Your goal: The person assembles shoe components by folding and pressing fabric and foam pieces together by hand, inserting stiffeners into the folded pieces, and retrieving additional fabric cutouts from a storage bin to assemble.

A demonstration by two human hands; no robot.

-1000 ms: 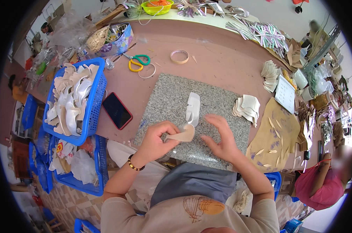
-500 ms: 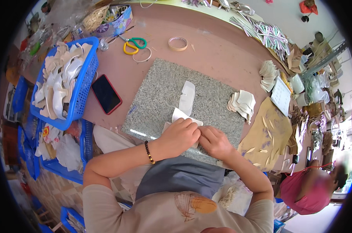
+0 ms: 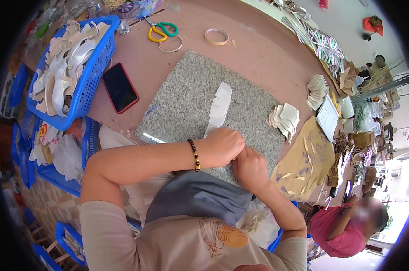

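Both hands meet over the near part of a speckled grey stone slab (image 3: 177, 99). My left hand (image 3: 223, 147), with a dark beaded bracelet at the wrist, is closed, knuckles up. Against it, my right hand (image 3: 252, 169) is closed too, fingers curled under. They grip a white leather-like piece (image 3: 208, 132), of which only a small edge shows beside the left hand; the fingertips are hidden. Just beyond lies a white, strap-shaped piece (image 3: 220, 105), flat on the slab. To the right, several pale cut pieces (image 3: 285, 118) are stacked at the slab's edge.
At left stand a blue basket of pale pieces (image 3: 62, 72) and a phone (image 3: 120, 88). Scissors (image 3: 164, 31) and a tape roll (image 3: 216, 37) lie beyond the slab. Brown paper (image 3: 303, 165) with slivers is at right. A person in pink (image 3: 340, 230) sits at lower right.
My left hand has moved right and turned knuckles up, covering most of the white piece that showed before. The right hand has turned slightly. The whole view has shifted a little.
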